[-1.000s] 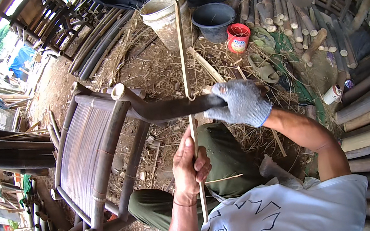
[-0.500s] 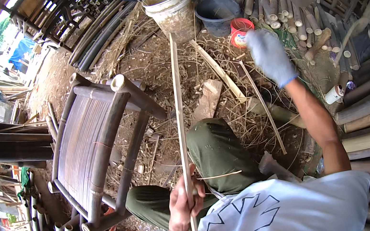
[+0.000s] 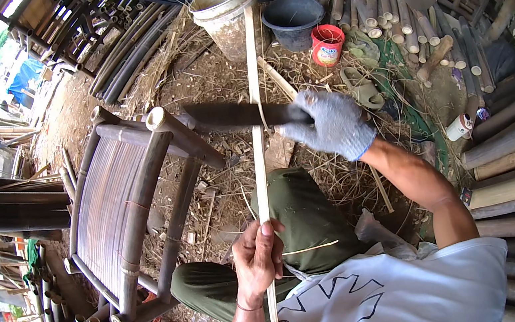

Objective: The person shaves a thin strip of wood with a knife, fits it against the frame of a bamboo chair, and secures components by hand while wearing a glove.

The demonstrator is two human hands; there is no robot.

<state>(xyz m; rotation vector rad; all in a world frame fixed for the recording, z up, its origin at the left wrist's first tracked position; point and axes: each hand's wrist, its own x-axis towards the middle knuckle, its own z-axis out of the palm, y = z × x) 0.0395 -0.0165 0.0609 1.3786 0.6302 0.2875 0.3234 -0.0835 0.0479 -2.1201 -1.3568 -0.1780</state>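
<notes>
Your left hand point(image 3: 257, 255): fingers clenched round the pale strip point(image 3: 262, 180) near its lower end; strip's top overlaps the bucket point(image 3: 219, 25) in view. Your gloved right hand point(image 3: 331, 121): fingers gripping the knife point(image 3: 227, 116), dark blade across the strip's upper half.

The head camera looks down from near above both hands point(image 3: 259, 260) point(image 3: 331, 125).

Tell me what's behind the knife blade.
Behind the knife blade, the pale strip and littered ground show above and below it; whatever the blade directly covers cannot be seen.
</notes>
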